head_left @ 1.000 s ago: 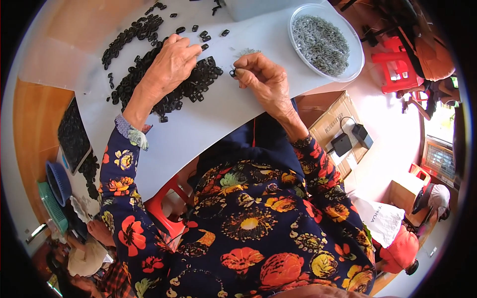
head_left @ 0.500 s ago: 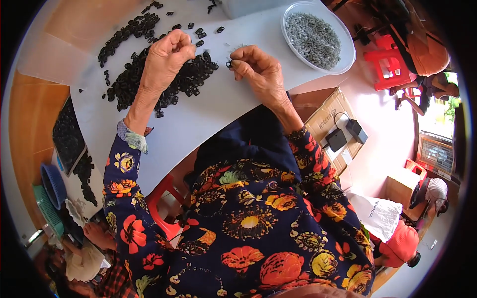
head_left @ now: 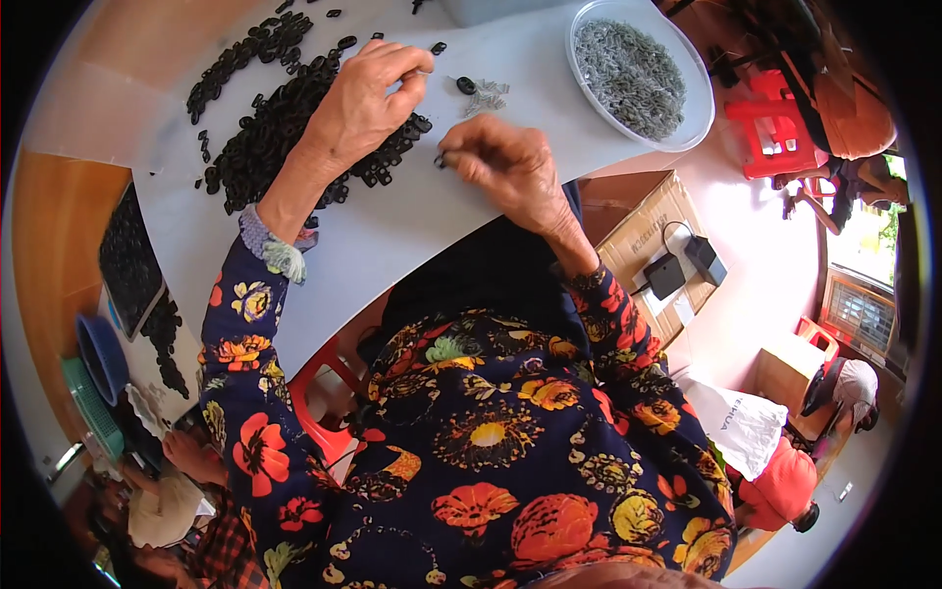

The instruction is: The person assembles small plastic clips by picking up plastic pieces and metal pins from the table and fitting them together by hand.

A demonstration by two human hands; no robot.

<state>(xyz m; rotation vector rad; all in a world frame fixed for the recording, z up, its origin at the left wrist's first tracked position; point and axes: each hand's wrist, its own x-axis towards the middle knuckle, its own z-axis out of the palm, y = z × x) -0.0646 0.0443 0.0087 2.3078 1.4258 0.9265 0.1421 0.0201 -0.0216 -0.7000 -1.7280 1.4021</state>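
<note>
A heap of small black oval link-like pieces (head_left: 265,147) spreads over the white table (head_left: 412,221), partly behind my left hand (head_left: 368,103). That hand hovers over the heap's right side, fingers bent and thumb close to the index finger; whatever they hold, if anything, is hidden. Lower and to the right, my right hand (head_left: 505,169) pinches a small black piece (head_left: 441,160) between thumb and index finger. Just above the right hand lie a few small clear plastic pieces (head_left: 488,96), with a single black oval piece (head_left: 465,85) beside them.
A round clear tub (head_left: 703,110) full of small translucent grey pieces stands at the table's right. Below it are a cardboard box (head_left: 638,231) and black adapters (head_left: 664,277). Red stools (head_left: 770,137) and other people are at right; another person works at lower left near baskets (head_left: 100,358).
My left hand has moved right, and its fingers have turned rightward. My right hand has come slightly down and left, uncovering the clear pieces and the black piece beside them.
</note>
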